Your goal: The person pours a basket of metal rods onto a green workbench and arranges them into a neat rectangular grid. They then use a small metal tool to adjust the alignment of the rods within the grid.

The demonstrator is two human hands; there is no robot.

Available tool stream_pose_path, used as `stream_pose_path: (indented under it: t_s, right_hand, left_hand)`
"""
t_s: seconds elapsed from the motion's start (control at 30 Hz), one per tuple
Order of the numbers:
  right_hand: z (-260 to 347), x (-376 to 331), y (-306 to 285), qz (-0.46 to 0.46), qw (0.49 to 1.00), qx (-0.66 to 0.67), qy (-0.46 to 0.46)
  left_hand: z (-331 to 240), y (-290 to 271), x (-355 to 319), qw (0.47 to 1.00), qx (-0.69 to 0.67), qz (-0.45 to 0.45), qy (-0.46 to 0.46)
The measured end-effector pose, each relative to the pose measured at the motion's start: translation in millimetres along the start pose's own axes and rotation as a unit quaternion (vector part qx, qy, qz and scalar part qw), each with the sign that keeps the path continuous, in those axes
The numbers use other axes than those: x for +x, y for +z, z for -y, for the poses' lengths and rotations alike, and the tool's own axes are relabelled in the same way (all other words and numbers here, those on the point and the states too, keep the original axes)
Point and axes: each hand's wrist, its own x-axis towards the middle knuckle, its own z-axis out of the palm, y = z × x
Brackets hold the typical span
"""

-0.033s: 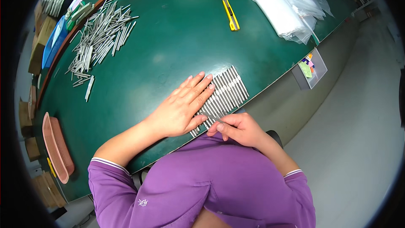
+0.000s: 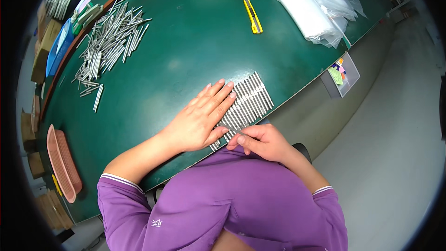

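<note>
A row of slim metal rods (image 2: pixel 253 94) lies side by side at the near edge of the green table. My left hand (image 2: pixel 200 116) rests flat over the row's left part, fingers stretched out, hiding some of the rods. Between the thumb and fingers of my right hand (image 2: pixel 261 140) is a thin grey metal piece (image 2: pixel 234 130), held at the table edge. It slants across the rods toward my left thumb; its exact kind is too small to make out.
Many loose metal rods (image 2: pixel 111 37) are heaped at the far left. A yellow utility knife (image 2: pixel 252 16) lies at the back, left of clear plastic bags (image 2: pixel 309 16). A pink basket (image 2: pixel 64 162) stands at the left, and a grey bin (image 2: pixel 346 76) hangs beside the right edge.
</note>
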Motion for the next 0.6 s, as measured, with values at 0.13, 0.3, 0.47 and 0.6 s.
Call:
stream_pose_path:
  t_s: [0.13, 0.3, 0.47, 0.6]
  right_hand:
    - [11.4, 1.4, 0.5, -0.001, 0.999, -0.018, 0.03]
    - [3.4, -0.7, 1.5, -0.007, 1.0, 0.012, 0.017]
    - [-0.2, -20.0, -10.3, -0.006, 1.0, -0.026, -0.009]
    - [-7.6, -18.0, -14.7, -0.027, 0.96, -0.206, -0.188]
  left_hand:
    - [-6.7, 5.2, -1.0, 1.0, -0.007, -0.009, 0.001]
    - [-13.5, 6.5, 2.4, 1.0, -0.003, -0.004, 0.001]
    - [-12.9, 5.3, 4.4, 1.0, 0.019, 0.008, -0.004]
    - [-11.8, 4.8, 9.4, 1.0, 0.01, 0.014, -0.006]
